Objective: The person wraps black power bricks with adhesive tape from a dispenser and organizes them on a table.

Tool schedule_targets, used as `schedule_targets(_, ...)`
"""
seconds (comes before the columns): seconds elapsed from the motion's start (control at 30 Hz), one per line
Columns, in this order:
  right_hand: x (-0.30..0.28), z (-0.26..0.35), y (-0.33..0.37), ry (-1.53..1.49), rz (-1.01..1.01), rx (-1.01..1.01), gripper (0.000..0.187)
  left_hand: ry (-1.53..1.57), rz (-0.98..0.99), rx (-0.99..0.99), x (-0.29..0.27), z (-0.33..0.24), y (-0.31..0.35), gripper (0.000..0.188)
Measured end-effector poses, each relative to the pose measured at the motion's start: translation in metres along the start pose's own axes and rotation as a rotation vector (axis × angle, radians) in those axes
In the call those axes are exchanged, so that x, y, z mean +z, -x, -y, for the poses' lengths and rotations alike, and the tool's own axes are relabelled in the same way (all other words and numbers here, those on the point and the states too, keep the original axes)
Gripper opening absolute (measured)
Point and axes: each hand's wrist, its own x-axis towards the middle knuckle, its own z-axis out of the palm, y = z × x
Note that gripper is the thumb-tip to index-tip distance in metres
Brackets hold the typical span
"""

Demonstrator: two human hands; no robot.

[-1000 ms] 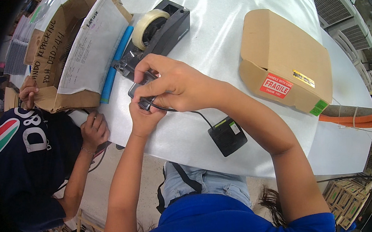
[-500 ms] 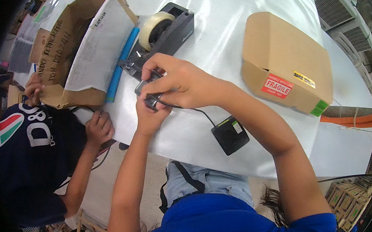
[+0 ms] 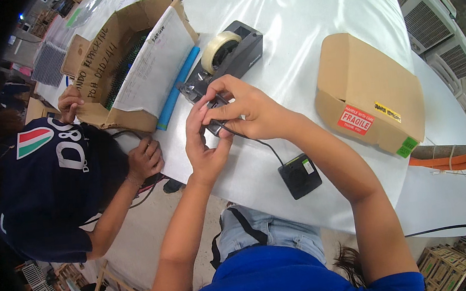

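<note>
Both the left hand [image 3: 202, 143] and right hand [image 3: 243, 111] are closed on a small black cable part [image 3: 217, 125] above the white worktop [image 3: 301, 38], just beside the tape dispenser [image 3: 230, 53]. The open cardboard box [image 3: 118, 61] holds papers (a co-worker's hand touches its edge); the flat carton [image 3: 368, 90] lies closed.

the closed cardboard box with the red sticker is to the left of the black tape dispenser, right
No. In the head view the closed brown cardboard box with the red sticker lies to the right of the black tape dispenser, not the left.
</note>
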Motion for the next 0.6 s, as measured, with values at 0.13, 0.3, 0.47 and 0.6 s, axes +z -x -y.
schedule_targets(0.13,0.003,-0.001,0.002,0.001,-0.03,-0.052,0.039,0.06,-0.036,-0.117,0.002,-0.009,0.001,0.051)
schedule_targets(0.3,0.006,0.002,0.007,0.095,-0.087,-0.053,0.04,-0.046,0.054,-0.033,-0.006,0.001,0.003,0.053)
schedule_targets(0.47,-0.002,0.009,0.008,0.087,-0.083,0.004,0.035,-0.066,0.071,-0.081,-0.005,-0.004,0.002,0.053)
schedule_targets(0.6,-0.011,0.038,0.009,-0.022,-0.138,0.213,0.022,-0.054,-0.017,-0.059,-0.002,-0.01,-0.001,0.045)
